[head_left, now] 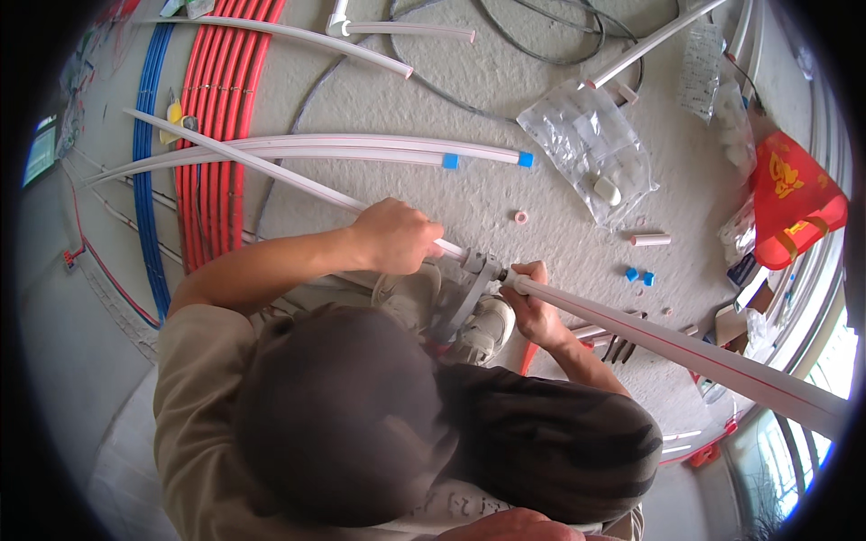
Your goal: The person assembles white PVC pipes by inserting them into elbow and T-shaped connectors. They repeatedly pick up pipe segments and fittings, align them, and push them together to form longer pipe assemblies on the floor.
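Note:
My left hand [397, 236] is closed in a fist round a long white pipe [307, 185] that runs off to the upper left. My right hand [538, 316] has its fingers wrapped round a second white pipe [667, 339], which has a red stripe and stretches to the lower right. Between the two hands stands a grey metal tool with round heads [483, 267], apparently a pipe fusion welder. The left pipe's end meets one side of it and the right pipe's end is close to the other. Its body slopes down between my light shoes [487, 330].
Blue pipes [152, 180] and red pipes [216, 117] cross the floor on the left. Blue-capped white pipes [388, 150] lie ahead. A plastic bag of fittings [591, 149], blue fittings [640, 276], a short pipe piece [650, 240] and a red bag [794, 203] lie right.

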Tool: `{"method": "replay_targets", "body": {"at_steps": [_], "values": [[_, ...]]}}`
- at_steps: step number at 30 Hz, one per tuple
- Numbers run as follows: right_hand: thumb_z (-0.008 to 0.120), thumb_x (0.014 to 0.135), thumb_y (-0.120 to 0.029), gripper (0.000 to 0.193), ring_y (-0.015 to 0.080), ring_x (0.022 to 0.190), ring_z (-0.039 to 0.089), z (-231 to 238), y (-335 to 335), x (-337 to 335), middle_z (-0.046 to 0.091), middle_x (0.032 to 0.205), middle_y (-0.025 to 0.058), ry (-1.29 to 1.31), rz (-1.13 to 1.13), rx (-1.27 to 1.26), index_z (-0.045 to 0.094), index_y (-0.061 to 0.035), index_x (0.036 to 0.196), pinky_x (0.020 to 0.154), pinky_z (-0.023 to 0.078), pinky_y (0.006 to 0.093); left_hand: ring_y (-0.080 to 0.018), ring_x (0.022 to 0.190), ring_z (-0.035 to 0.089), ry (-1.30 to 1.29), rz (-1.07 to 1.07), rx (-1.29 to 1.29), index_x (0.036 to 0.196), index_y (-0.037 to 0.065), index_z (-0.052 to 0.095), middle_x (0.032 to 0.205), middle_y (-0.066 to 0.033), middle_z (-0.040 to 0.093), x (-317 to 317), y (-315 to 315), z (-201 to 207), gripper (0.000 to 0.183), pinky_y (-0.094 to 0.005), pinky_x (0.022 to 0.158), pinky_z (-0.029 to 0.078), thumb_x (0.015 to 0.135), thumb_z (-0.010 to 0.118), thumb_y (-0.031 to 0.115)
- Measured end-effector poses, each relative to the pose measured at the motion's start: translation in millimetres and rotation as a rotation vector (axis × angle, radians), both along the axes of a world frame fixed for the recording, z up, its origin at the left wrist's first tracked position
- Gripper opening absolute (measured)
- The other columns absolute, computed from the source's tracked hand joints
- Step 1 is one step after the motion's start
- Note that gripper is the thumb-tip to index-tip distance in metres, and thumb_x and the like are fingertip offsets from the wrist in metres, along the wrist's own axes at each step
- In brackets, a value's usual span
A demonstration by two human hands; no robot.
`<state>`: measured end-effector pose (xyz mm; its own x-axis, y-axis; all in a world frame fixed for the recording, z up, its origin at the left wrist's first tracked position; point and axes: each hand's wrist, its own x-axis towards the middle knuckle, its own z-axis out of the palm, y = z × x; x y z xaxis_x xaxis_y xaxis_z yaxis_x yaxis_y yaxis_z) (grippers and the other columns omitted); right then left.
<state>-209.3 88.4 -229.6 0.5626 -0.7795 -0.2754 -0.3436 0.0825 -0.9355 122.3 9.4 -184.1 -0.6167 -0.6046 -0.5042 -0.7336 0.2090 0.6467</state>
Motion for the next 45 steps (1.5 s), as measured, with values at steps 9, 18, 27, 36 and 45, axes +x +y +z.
{"method": "replay_targets", "body": {"at_steps": [9, 18, 27, 36, 45], "values": [[0.071, 0.097, -0.003, 0.03, 0.0285, 0.089, 0.06, 2, 3, 8, 0.056, 0.107, 0.0175, 0.063, -0.075, 0.05, 0.054, 0.0036, 0.121, 0.077, 0.051, 0.0396, -0.0424, 0.074, 0.072, -0.014, 0.024, 0.027, 0.08, 0.004, 0.071, 0.074, -0.0206, 0.072, -4, 0, -1, 0.029, -0.054, 0.068, 0.054, 0.093, 0.07, 0.029], [0.073, 0.092, -0.001, 0.033, 0.0136, 0.093, 0.054, 12, -15, 10, 0.057, 0.1, 0.0051, 0.041, -0.085, 0.203, 0.055, -0.0003, 0.12, 0.081, 0.047, 0.0315, -0.0415, 0.076, 0.071, -0.034, -0.061, 0.033, 0.083, 0.005, 0.064, 0.078, -0.0178, 0.072, -4, -4, 1, 0.029, -0.0527, 0.067, 0.052, 0.097, 0.068, 0.031], [0.082, 0.087, -0.017, 0.025, 0.0123, 0.068, 0.052, 27, -43, 18, 0.058, 0.07, 0.0057, 0.328, 0.019, 0.478, 0.064, -0.0002, 0.082, 0.062, 0.046, 0.0356, -0.0423, 0.083, 0.073, -0.037, -0.064, 0.119, 0.089, 0.003, 0.07, 0.083, -0.0212, 0.074, -5, -7, 3, 0.032, -0.0539, 0.074, 0.054, 0.099, 0.064, 0.033], [0.082, 0.087, -0.014, 0.02, 0.0127, 0.067, 0.055, 43, -27, 29, 0.062, 0.069, 0.0062, 0.332, -0.109, 0.524, 0.067, -0.0002, 0.086, 0.062, 0.047, 0.0341, -0.04, 0.072, 0.071, -0.057, -0.036, 0.06, 0.084, 0.005, 0.065, 0.075, -0.0169, 0.071, -6, 7, 21, 0.029, -0.0513, 0.064, 0.054, 0.096, 0.069, 0.032], [0.083, 0.088, -0.016, 0.023, 0.0134, 0.066, 0.057, 50, -20, 31, 0.064, 0.072, 0.0066, 0.347, -0.073, 0.514, 0.066, -0.0009, 0.089, 0.061, 0.047, 0.0346, -0.0406, 0.07, 0.072, -0.004, -0.001, 0.067, 0.084, 0.004, 0.071, 0.072, -0.0193, 0.072, -3, 8, 33, 0.027, -0.0509, 0.064, 0.055, 0.092, 0.068, 0.029]]}}
